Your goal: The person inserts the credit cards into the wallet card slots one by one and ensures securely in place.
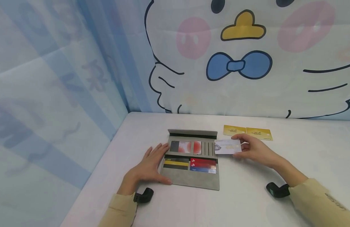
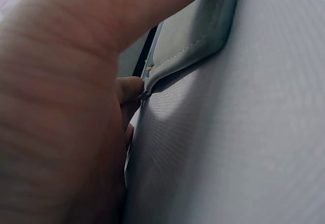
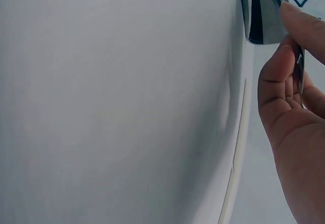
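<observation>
A grey card wallet [image 1: 192, 181] lies unfolded on the table, with slots across its upper panel. My left hand [image 1: 152, 167] spreads along its left side, thumb on the lower left corner and fingertips at the upper left edge. My right hand [image 1: 253, 149] pinches a white card [image 1: 228, 147] by its right end. The card's left end meets the wallet's right edge beside the slots. Red-and-white cards [image 1: 184, 147] sit in the upper panel. A black-and-yellow card [image 1: 176, 163] and a red-and-blue card [image 1: 203, 165] sit in the lower one. The right wrist view shows the card edge-on [image 3: 300, 69].
Two yellow cards [image 1: 234, 130] [image 1: 259, 133] lie side by side behind my right hand. The white table [image 1: 248, 195] ends at a curtain [image 1: 192, 91] with a cartoon print at the back, and another curtain [image 1: 50, 110] hangs on the left.
</observation>
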Motion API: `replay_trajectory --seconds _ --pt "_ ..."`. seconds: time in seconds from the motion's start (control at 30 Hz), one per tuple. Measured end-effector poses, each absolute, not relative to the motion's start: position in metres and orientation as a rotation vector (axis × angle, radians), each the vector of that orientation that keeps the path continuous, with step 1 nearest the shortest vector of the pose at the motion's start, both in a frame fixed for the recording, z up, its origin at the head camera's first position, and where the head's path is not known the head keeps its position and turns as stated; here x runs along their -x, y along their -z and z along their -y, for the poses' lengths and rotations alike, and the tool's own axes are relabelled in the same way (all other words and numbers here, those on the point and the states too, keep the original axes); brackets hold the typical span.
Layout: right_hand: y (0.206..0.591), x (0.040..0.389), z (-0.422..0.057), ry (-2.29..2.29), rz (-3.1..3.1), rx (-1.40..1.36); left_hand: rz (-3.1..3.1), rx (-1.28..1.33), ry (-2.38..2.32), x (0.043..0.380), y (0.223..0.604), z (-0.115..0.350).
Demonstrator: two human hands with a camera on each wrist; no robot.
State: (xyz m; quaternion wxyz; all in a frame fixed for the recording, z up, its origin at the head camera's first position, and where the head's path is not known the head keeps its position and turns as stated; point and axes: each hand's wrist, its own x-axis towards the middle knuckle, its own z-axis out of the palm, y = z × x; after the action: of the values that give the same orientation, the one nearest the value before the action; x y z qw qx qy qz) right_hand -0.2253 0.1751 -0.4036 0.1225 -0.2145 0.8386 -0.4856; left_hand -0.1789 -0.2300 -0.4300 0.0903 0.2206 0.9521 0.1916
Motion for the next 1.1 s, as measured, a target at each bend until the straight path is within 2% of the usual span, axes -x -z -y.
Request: replay_trajectory --seconds 0.57,1.1 --pt "0.401 0.233 -0.137 1.298 -2.458 0.648 -2.835 -0.667 -0.567 0.179 0.43 0.23" --pt "0.407 0.241 -0.129 1.254 -2.444 0.569 -2.839 -0.667 -0.575 0.18 0.431 0.231"
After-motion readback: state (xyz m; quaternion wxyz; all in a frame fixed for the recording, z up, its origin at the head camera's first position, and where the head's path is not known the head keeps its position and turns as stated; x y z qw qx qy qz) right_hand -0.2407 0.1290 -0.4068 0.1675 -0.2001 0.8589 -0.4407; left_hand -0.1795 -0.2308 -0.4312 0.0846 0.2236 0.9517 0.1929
